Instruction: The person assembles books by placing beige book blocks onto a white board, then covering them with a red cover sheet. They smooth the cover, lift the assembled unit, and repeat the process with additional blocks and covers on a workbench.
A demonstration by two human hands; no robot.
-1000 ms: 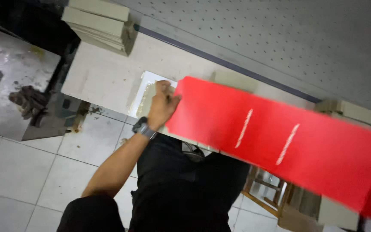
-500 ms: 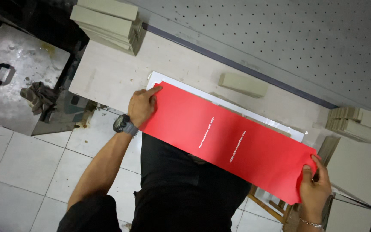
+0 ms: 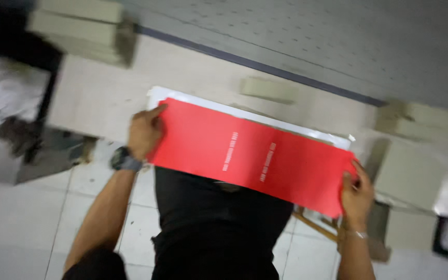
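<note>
Fingers: left hand [image 3: 143,132] pinches one short end of the long red sheet [image 3: 250,150], thumb on top. Right hand [image 3: 357,194] pinches the other short end, fingers curled over the edge.
Red sheet: it stretches flat between the two hands, with two thin lines of white print near its middle.
Wrists: a dark watch [image 3: 125,159] sits just behind the left hand. A thin bracelet [image 3: 356,234] sits just behind the right hand.
Under the fingers: a white sheet [image 3: 265,116] peeks out past the far edge of the red one.
Past the fingers: a pale table [image 3: 105,98] holds the white sheet.
Farther out: a small tan block [image 3: 269,89] lies beyond the sheets. A stack of tan boards [image 3: 81,28] sits far past the left hand. More tan blocks [image 3: 418,120] sit past the right hand.
</note>
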